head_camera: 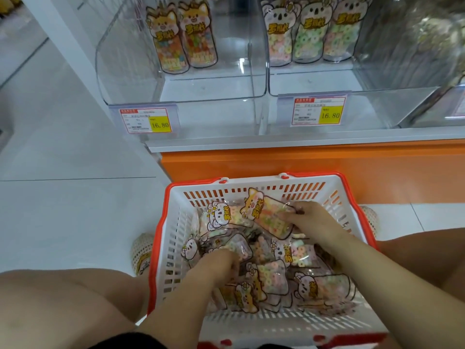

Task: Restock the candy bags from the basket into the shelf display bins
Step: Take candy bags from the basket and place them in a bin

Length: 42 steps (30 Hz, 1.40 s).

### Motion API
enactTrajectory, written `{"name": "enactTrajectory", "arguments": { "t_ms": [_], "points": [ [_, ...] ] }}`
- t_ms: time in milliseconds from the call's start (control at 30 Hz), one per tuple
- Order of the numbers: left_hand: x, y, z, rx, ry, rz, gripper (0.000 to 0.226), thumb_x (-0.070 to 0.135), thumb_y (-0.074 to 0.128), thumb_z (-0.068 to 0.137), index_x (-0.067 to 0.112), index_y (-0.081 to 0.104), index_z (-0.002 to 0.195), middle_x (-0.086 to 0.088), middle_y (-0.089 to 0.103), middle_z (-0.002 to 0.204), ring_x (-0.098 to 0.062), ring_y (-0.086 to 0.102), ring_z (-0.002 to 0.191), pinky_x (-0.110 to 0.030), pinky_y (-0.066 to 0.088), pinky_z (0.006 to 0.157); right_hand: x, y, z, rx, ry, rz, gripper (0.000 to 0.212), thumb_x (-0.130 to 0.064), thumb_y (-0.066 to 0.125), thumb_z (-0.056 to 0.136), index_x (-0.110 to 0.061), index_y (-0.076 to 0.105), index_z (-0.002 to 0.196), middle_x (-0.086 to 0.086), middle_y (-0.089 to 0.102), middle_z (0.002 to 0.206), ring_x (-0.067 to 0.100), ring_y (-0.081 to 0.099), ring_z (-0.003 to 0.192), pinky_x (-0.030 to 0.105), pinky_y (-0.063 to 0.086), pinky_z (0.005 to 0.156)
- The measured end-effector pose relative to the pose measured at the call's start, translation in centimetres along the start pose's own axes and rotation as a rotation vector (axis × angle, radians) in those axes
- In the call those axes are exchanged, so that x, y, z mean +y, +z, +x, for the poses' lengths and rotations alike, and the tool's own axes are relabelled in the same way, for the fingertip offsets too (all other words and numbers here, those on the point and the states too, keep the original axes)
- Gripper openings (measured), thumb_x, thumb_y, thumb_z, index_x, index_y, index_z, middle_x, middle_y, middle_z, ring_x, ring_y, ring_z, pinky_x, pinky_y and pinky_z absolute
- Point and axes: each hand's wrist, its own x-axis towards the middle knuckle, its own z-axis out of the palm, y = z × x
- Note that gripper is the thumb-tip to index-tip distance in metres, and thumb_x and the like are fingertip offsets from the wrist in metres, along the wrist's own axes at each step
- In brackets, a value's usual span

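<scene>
Glossy candy bags (270, 216), slotted plastic basket (173, 250)

You are in a shop that sells sweets. Before you a white shelf (302, 141) carries clear plastic display bins (125, 61) with printed candy bags (198, 36) standing inside, and each bin's front bears a price tag (148, 120) reading 16.80 on yellow. A red-rimmed shopping basket (159, 222) stands below, by the pale tiled floor (63, 152).
</scene>
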Motion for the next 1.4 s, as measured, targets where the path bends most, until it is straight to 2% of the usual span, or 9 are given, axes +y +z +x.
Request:
{"name": "enactTrajectory", "arguments": {
  "t_ms": [133, 233, 467, 700, 867, 967, 1167, 1267, 1400],
  "points": [
    [-0.2, 0.8, -1.6, -0.069, -0.033, 0.022, 0.031, 0.005, 0.051, 0.097, 0.021, 0.057, 0.123, -0.008, 0.062, 0.119, -0.027, 0.063, 0.099, -0.043, 0.056, 0.087, -0.8, -0.3, -0.6, 0.007, 0.015, 0.1, 0.045, -0.032, 0.074, 0.088, 0.002, 0.064, 0.115, 0.024, 0.068, 0.103, 0.038, 0.069, 0.086, 0.037, 0.061, 0.072],
    [0.8, 1.6, -2.2, -0.053, -0.007, 0.165, 0.032, 0.0, 0.049, 0.095, 0.015, 0.057, 0.122, -0.012, 0.061, 0.12, -0.031, 0.062, 0.103, -0.045, 0.056, 0.087, -1.6, -0.3, -1.7, -0.034, 0.021, 0.085, 0.04, -0.028, 0.073, 0.089, -0.02, 0.06, 0.126, 0.006, 0.068, 0.106, 0.022, 0.069, 0.077, 0.024, 0.054, 0.056],
    [1.8, 1.3, -2.2, -0.038, 0.006, 0.284, 0.022, 0.007, 0.049, 0.096, 0.011, 0.064, 0.112, -0.011, 0.066, 0.113, -0.031, 0.064, 0.101, -0.045, 0.055, 0.089, -1.7, -0.3, -2.8, -0.095, -0.009, 0.085, 0.032, -0.018, 0.069, 0.092, -0.024, 0.056, 0.12, -0.002, 0.065, 0.097, 0.011, 0.061, 0.072, 0.011, 0.044, 0.045],
    [0.3, -2.7, -2.7, 0.399, -0.017, -0.366, 0.008, 0.022, 0.05, 0.103, 0.019, 0.053, 0.096, -0.002, 0.066, 0.095, -0.021, 0.063, 0.087, -0.036, 0.051, 0.078, -2.1, -1.1, -2.5, -0.078, 0.053, 0.194, 0.039, -0.011, 0.075, 0.086, -0.014, 0.055, 0.12, 0.011, 0.067, 0.113, 0.027, 0.074, 0.082, 0.039, 0.062, 0.072],
    [1.5, -6.9, -4.2, 0.493, -0.037, -1.088, 0.014, 0.03, 0.046, 0.105, 0.024, 0.058, 0.101, -0.006, 0.07, 0.103, -0.027, 0.066, 0.086, -0.045, 0.055, 0.081, -3.2, -1.3, -3.8, -0.084, -0.024, 0.212, 0.045, -0.014, 0.077, 0.084, -0.032, 0.054, 0.118, 0.005, 0.072, 0.111, 0.025, 0.073, 0.093, 0.055, 0.056, 0.089],
    [3.2, -8.8, -5.7, 0.477, -0.014, -1.422, 0.017, 0.034, 0.046, 0.105, 0.026, 0.062, 0.108, -0.013, 0.066, 0.109, -0.028, 0.061, 0.095, -0.046, 0.048, 0.093, -4.4, -1.0, -5.3, -0.13, -0.082, 0.251, 0.043, -0.004, 0.071, 0.087, -0.03, 0.056, 0.119, 0.003, 0.076, 0.101, 0.023, 0.073, 0.094, 0.05, 0.056, 0.09],
    [6.7, -11.0, -9.2, 0.434, 0.192, -1.671, 0.031, 0.035, 0.044, 0.107, 0.017, 0.056, 0.129, -0.01, 0.071, 0.118, -0.023, 0.071, 0.106, -0.044, 0.057, 0.088, -7.2, 0.3, -8.5, -0.041, -0.235, 0.253, 0.024, -0.032, 0.065, 0.094, -0.035, 0.053, 0.114, -0.009, 0.07, 0.102, 0.006, 0.069, 0.092, 0.031, 0.054, 0.084],
    [7.7, -11.5, -10.6, 0.446, 0.283, -1.543, 0.062, 0.061, 0.068, 0.087, 0.028, 0.053, 0.138, -0.003, 0.064, 0.134, -0.027, 0.057, 0.129, -0.058, 0.042, 0.108, -8.4, 0.8, -9.4, 0.071, -0.295, 0.23, 0.018, -0.045, 0.061, 0.094, -0.034, 0.056, 0.108, -0.009, 0.072, 0.096, 0.006, 0.07, 0.089, 0.036, 0.056, 0.085],
    [8.8, -12.4, -12.7, 0.589, 0.426, -1.292, 0.048, 0.033, 0.074, 0.086, 0.03, 0.056, 0.131, 0.009, 0.071, 0.12, -0.009, 0.064, 0.117, -0.044, 0.045, 0.109, -10.6, 1.1, -10.6, 0.163, -0.4, 0.206, 0.012, -0.034, 0.06, 0.096, -0.031, 0.053, 0.106, -0.012, 0.067, 0.089, 0.001, 0.065, 0.082, 0.019, 0.05, 0.069]
  ]
}}
